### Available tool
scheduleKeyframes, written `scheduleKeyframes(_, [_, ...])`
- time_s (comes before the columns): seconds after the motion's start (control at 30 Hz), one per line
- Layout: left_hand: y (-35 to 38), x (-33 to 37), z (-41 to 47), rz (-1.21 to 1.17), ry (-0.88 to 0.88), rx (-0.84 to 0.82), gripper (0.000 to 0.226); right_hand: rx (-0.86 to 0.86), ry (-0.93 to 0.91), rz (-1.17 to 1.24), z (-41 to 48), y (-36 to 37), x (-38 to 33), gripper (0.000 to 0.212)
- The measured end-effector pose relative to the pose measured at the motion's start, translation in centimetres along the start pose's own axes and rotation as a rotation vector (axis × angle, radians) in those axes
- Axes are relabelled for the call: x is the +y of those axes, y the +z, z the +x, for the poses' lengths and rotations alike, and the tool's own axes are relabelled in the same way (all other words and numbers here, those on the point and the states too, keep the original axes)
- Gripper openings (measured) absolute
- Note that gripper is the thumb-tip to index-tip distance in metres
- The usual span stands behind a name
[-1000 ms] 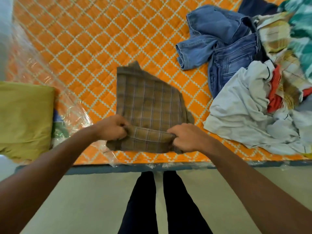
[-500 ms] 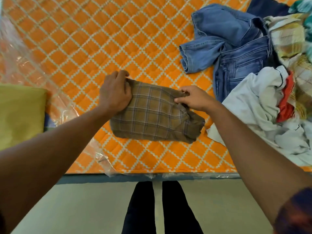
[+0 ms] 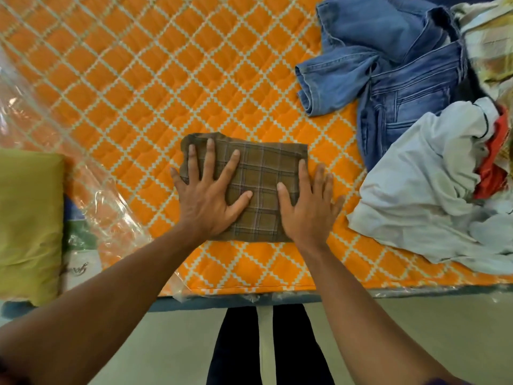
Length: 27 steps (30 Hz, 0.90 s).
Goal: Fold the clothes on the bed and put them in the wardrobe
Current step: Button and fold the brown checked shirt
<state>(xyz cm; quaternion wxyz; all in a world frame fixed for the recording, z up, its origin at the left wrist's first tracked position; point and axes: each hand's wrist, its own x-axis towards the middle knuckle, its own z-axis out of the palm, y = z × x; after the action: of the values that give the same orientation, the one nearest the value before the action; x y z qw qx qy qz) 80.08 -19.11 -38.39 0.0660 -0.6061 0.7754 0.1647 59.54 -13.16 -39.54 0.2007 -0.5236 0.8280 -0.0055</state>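
Note:
A brown plaid garment (image 3: 261,173) lies folded into a small rectangle on the orange quilted mattress (image 3: 138,93), near its front edge. My left hand (image 3: 208,193) rests flat on the garment's left half, fingers spread. My right hand (image 3: 308,207) lies flat on its right edge, partly on the mattress. Neither hand grips anything. At the right sits a heap of unfolded clothes: blue jeans (image 3: 388,65), a pale grey-white shirt (image 3: 427,190), a red piece (image 3: 494,162) and a checked yellow-green cloth (image 3: 488,43).
Loose clear plastic wrap (image 3: 91,218) covers the mattress's left corner. An olive-green cloth (image 3: 27,223) lies at the far left. The mattress's front edge runs across the lower middle, with pale floor (image 3: 180,343) and my dark-trousered legs (image 3: 238,345) below.
The near edge of the plaid garment was folded away from me over the rest. Both hands then let go and now press flat on the smaller rectangle.

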Motion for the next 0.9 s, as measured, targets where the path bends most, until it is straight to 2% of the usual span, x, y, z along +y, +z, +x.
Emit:
scheduleKeyframes(0.1, [0.7,-0.1,0.7,-0.038,0.017,-0.017,0.084,0.001,-0.110,-0.010,0.1,1.1,1.8,0.072])
scheduleKeyframes(0.23, [0.5,-0.1,0.6,-0.085,0.026,0.001,0.090,0.002,-0.116,0.004,0.3,0.6,2.1,0.074])
scheduleKeyframes(0.33, [-0.9,-0.6,-0.3,-0.117,0.030,0.082,0.092,0.039,-0.130,0.066,-0.2,-1.6,1.7,0.075])
scheduleKeyframes(0.4, [-1.8,-1.2,-1.6,-0.137,0.026,0.165,0.090,0.138,-0.233,0.089,-1.2,-3.5,1.2,0.073])
scheduleKeyframes(0.5, [-2.7,-2.5,-3.6,-0.170,0.010,0.237,0.087,0.203,-0.516,0.079,-3.5,-4.9,0.2,0.066])
scheduleKeyframes(0.6, [-2.3,-3.4,-4.9,-0.107,0.087,0.167,0.100,0.064,-0.678,-0.053,-4.8,-3.5,0.1,0.079])
scheduleKeyframes(0.7, [-0.8,-3.8,-5.8,0.066,0.260,0.078,0.113,-0.040,-0.653,-0.180,-3.9,-1.7,1.2,0.096])
scheduleKeyframes(0.77, [0.1,-3.7,-5.7,0.125,0.289,0.021,0.117,-0.064,-0.612,-0.186,-2.8,-1.0,2.0,0.094])
scheduleKeyframes(0.9, [0.2,-2.6,-4.3,0.152,0.245,-0.005,0.107,-0.107,-0.605,-0.176,-1.8,-1.1,2.0,0.088])
